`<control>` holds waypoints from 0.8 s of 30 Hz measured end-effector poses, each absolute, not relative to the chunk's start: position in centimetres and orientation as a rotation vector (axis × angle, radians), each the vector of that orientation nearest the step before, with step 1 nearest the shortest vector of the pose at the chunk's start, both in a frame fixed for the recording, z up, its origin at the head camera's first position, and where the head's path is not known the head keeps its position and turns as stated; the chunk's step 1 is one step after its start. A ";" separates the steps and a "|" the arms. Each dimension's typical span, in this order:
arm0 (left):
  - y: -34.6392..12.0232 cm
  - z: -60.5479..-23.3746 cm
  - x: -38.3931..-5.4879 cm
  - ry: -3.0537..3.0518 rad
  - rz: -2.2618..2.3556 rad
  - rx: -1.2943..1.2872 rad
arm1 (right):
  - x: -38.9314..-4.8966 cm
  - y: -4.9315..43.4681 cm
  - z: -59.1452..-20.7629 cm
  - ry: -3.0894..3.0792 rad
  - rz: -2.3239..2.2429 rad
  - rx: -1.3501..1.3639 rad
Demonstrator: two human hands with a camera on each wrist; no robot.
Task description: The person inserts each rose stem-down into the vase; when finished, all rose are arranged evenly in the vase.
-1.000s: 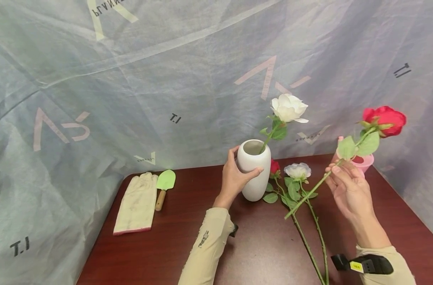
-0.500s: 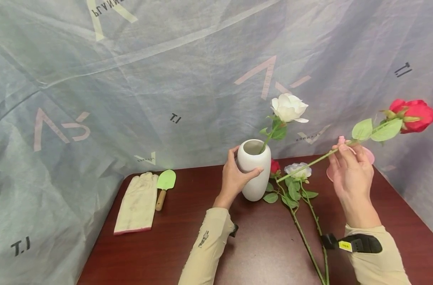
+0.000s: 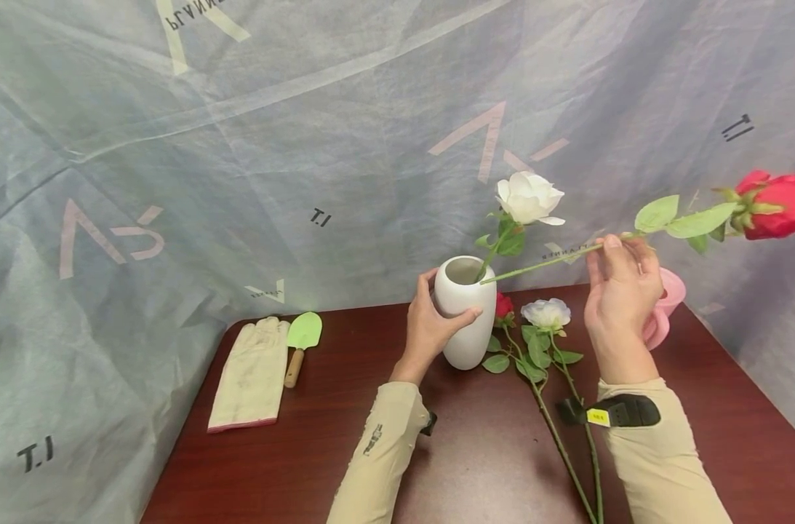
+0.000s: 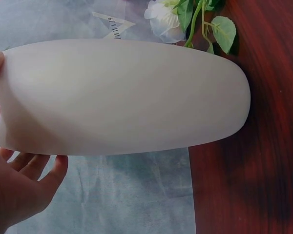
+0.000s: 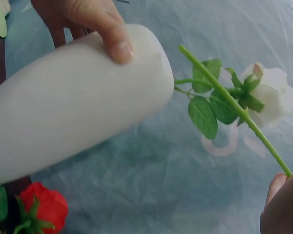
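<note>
A tall white vase point(image 3: 465, 327) stands upright on the table, and my left hand point(image 3: 428, 329) grips its upper part, thumb in front. From its mouth leans a white rose point(image 3: 529, 198). My right hand point(image 3: 622, 306) pinches the stem of a red rose point(image 3: 778, 209) to the right of the vase; the bloom points right, partly cut off by the head view's edge. That stem's cut end is by the vase rim. In the right wrist view the bare stem point(image 5: 254, 126) is apart from the vase mouth, crossing in front of the white rose.
Beside the vase lie another red rose point(image 3: 504, 307) and a whitish rose point(image 3: 546, 314), stems toward the front. A pink container with a handle point(image 3: 659, 327) is partly behind my right hand. Cream gloves point(image 3: 249, 375) and a small green trowel point(image 3: 304, 331) lie at left.
My right hand has moved up and then left with the red rose, tilting it flatter. Its stem end has come up to the vase rim. The left hand and vase have stayed put.
</note>
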State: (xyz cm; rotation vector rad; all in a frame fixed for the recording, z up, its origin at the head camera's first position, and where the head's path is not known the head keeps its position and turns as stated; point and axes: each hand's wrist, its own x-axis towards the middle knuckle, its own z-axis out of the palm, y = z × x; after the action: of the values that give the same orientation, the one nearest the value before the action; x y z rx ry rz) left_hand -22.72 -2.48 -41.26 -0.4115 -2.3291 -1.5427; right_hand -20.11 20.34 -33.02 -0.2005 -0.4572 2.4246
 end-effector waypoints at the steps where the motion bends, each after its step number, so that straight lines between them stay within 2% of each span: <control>1: -2.5 -41.3 -22.7 -2.332 -1.542 -0.410 | -20.3 20.1 -32.9 -0.475 2.412 -0.210; 12: -2.6 -41.2 -22.7 -2.353 -1.536 -0.405 | -21.2 18.5 -31.7 -0.571 2.331 -0.217; 24: -2.6 -41.1 -22.6 -2.342 -1.551 -0.419 | -21.4 16.2 -32.0 -0.723 2.274 -0.156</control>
State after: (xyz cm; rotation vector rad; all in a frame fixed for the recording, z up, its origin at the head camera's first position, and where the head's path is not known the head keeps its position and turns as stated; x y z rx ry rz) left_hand -22.61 -2.61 -41.14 -0.4194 -2.3424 -1.5510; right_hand -21.39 16.18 -32.04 -0.1559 -0.7225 2.2735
